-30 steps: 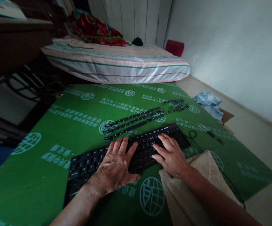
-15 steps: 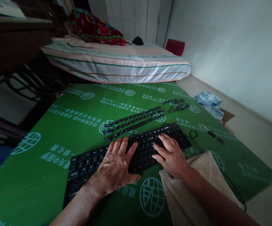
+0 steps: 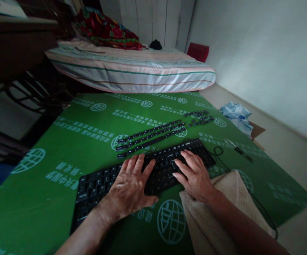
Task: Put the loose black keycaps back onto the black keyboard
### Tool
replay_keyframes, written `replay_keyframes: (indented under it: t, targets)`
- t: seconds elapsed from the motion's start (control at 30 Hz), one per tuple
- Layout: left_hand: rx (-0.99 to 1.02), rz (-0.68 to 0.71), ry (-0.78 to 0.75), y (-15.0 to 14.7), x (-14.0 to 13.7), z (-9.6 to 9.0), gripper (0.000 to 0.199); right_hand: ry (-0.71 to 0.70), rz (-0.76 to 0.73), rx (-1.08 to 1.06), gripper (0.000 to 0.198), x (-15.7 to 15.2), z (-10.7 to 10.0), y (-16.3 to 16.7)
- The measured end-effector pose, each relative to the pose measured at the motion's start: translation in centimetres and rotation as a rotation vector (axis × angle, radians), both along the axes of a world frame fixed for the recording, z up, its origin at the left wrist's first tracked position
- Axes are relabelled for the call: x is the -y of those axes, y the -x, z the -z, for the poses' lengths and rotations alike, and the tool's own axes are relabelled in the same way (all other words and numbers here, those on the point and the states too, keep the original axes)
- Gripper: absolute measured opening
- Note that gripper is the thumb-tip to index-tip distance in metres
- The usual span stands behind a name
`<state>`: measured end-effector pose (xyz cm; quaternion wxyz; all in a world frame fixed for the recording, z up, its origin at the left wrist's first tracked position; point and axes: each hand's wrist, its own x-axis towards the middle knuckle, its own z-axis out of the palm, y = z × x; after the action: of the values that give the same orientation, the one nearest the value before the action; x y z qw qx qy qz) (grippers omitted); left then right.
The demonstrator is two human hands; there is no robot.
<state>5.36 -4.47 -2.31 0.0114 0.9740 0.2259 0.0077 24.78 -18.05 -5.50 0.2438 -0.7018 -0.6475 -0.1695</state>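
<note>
A black keyboard [image 3: 97, 182] lies at a slant across the green board, with its near right part bare of keycaps. My left hand [image 3: 132, 182] rests flat over its middle, fingers stretched and thumb spread out to the right. On the right half, my right hand [image 3: 193, 173] touches the keys with its fingertips, the fingers apart and slightly bent. What lies right under its fingertips is hidden. Beyond the keyboard, loose black keycaps [image 3: 153, 142] are laid out in three slanting rows. A smaller group of keycaps [image 3: 201, 120] sits farther right.
Under my right forearm is a beige cloth [image 3: 230, 187]. A black cable [image 3: 222, 163] loops off the keyboard's right end, near a thin brush-like tool [image 3: 239, 151]. The green board [image 3: 70, 141] reaches a bed [image 3: 142, 76] at the back. Crumpled blue-white material [image 3: 235, 115] lies on the floor at right.
My right hand's fingers have shifted very slightly on the keys. My left hand, the keyboard and the keycaps stay as they were.
</note>
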Motion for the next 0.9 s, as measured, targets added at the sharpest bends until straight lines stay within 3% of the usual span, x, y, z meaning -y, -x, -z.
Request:
replay_keyframes:
  t: [0.2,0.43,0.73,0.9]
  targets:
    - [-0.031,-0.012,-0.003,-0.1,0.1,-0.5,0.097,0.057,-0.012,-0.002,0.031,-0.2,0.0,0.2]
    - [-0.044,-0.005,-0.012,-0.3,0.2,-0.8,0.096,-0.022,-0.01,-0.024,0.033,0.1,0.0,0.0]
    - [-0.027,-0.003,-0.012,-0.1,0.2,-0.6,0.096,0.068,-0.019,-0.039,0.031,-0.3,-0.2,0.3]
    - [-0.035,-0.009,0.023,-0.3,0.2,-1.0,0.094,-0.024,-0.017,-0.071,0.033,0.0,0.0,0.0]
